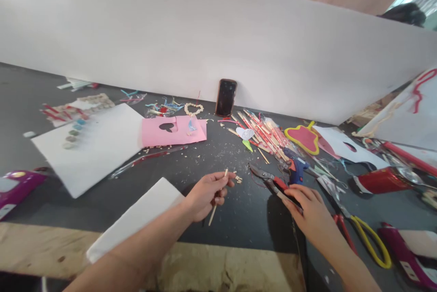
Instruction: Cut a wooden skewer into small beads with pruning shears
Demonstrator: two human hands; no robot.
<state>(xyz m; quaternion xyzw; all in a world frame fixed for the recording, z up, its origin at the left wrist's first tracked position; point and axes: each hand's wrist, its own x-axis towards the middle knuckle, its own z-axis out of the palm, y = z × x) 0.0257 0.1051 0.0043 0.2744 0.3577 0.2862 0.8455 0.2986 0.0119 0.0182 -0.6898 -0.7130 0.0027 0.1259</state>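
My left hand [208, 194] is closed around a thin wooden chopstick [213, 215]. One pale end sticks up past the thumb and the other slants down below the fingers. My right hand [309, 203] grips a pair of pruning shears [261, 171] with red handles, its blades pointing left toward the chopstick and apart from it. A few short cut wooden pieces [238, 178] lie just right of my left fingertips. Close behind my right hand is a blue glue gun [297, 169]. My fingers partly hide the shears' handles.
A phone [226, 97] leans against the white board. Packaged chopsticks [259, 132] lie at centre right. Pink card [172, 130], white sheets [92, 146] and a foam block [136, 219] are left. Yellow-handled scissors [370, 239] and a red can [384, 180] are right.
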